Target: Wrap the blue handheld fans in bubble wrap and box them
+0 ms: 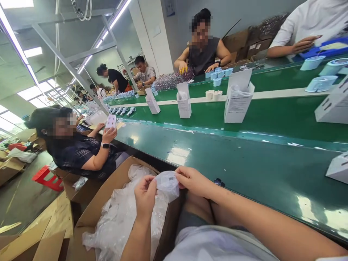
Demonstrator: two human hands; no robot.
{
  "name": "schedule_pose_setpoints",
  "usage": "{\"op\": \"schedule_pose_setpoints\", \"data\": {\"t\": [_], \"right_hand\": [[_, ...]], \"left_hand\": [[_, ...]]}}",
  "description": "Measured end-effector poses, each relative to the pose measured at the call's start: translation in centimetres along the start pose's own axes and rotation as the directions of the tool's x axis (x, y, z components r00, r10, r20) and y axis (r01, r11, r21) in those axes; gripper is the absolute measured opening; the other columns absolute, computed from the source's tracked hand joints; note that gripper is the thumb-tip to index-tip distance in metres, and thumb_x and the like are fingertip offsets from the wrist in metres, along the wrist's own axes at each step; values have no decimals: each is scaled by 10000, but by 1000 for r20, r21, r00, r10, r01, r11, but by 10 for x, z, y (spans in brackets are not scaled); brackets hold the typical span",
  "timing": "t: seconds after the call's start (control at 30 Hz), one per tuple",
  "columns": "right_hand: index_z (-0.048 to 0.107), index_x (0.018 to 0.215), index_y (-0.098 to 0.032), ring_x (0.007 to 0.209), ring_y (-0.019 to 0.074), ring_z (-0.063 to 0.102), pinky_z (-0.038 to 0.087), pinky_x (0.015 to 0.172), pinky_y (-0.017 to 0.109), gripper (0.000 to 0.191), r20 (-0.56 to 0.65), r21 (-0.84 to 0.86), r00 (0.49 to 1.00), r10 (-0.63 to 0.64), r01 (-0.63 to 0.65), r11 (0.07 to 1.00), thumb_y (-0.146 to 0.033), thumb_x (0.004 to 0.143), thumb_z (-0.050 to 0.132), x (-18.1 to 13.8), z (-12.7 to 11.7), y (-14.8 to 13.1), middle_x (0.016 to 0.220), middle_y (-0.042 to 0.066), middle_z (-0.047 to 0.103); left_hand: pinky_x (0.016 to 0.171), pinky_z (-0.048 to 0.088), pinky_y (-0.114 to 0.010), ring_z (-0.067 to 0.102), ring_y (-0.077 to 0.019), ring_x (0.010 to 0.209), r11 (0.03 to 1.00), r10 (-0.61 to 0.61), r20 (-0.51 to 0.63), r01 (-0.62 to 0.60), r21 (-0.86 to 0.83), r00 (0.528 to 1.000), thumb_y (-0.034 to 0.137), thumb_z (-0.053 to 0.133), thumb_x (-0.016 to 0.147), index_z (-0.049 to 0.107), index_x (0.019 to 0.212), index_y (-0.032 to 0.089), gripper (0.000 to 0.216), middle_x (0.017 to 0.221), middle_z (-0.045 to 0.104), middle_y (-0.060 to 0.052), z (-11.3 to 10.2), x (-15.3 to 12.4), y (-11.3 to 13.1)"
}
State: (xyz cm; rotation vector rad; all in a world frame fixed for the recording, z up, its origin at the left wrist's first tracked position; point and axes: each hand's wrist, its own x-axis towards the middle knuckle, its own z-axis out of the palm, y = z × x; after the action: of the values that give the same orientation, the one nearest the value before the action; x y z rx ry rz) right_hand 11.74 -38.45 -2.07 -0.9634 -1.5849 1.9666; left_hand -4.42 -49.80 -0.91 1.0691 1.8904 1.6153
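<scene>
Both of my hands pinch one small clear plastic bag (168, 184) with a dark item inside. My left hand (145, 197) grips its left edge, and my right hand (191, 180) grips its right edge. The bag hangs just above an open cardboard box (108, 192) on my left, which is filled with several more clear bags (123, 217). The green conveyor table (244, 163) runs along my right side.
White cartons (238, 98) stand upright on the green belt, with another carton (338, 167) at the table's near right edge. Light blue parts (320, 83) lie farther back. A seated person (78, 148) on my left holds a card. Other workers sit across the belt.
</scene>
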Motion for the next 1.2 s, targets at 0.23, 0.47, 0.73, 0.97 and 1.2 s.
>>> {"op": "schedule_pose_setpoints", "data": {"t": [0.23, 0.47, 0.73, 0.97, 1.2], "right_hand": [[567, 773, -179, 596, 104, 560, 468, 638, 256, 315, 58, 327, 981, -185, 157, 932, -479, 723, 647, -14, 22, -1, 671, -26, 602], [668, 859, -180, 804, 181, 609, 494, 726, 300, 272, -13, -336, 822, -570, 533, 777, -411, 887, 529, -31, -13, -29, 857, 60, 681], [621, 1208, -205, 1099, 264, 586, 467, 963, 390, 427, 357, -375, 915, -187, 324, 869, -377, 818, 641, -5, -12, 18, 1238, 99, 627], [646, 1044, -174, 902, 218, 635, 492, 826, 336, 263, 438, -414, 899, 11, 191, 890, -304, 834, 558, 36, 26, 65, 1035, 73, 691], [659, 1019, -191, 839, 205, 630, 478, 758, 302, 252, 495, -465, 860, 125, 141, 874, -274, 793, 583, 56, 43, 82, 986, 59, 690]], "left_hand": [[793, 517, -337, 579, -264, 1067, 965, 149, 318, -207, 159, 936, 358, 822, 602, 467, 1338, 230, 828, 1266, 544, -120, 13, 6, -14], [732, 471, -280, 579, -173, 771, 928, 297, 288, -346, 137, 911, 398, 630, 827, 648, 806, 193, 206, 810, 614, -21, 29, 8, -3], [669, 476, -265, 588, -170, 711, 980, 49, -376, 28, 197, 925, 537, 616, 796, 673, 898, 154, 401, 738, 627, -14, -70, 44, -44], [853, 473, -316, 537, -264, 1156, 796, 30, -780, 457, 396, 625, 317, 426, 911, 518, 1180, 128, 341, 1217, 566, -158, -193, 82, -97], [739, 510, -316, 670, -227, 839, 722, -416, -506, 612, 322, 756, 135, 630, 745, 520, 1238, 137, 505, 976, 677, -95, -228, 103, -147]]}}
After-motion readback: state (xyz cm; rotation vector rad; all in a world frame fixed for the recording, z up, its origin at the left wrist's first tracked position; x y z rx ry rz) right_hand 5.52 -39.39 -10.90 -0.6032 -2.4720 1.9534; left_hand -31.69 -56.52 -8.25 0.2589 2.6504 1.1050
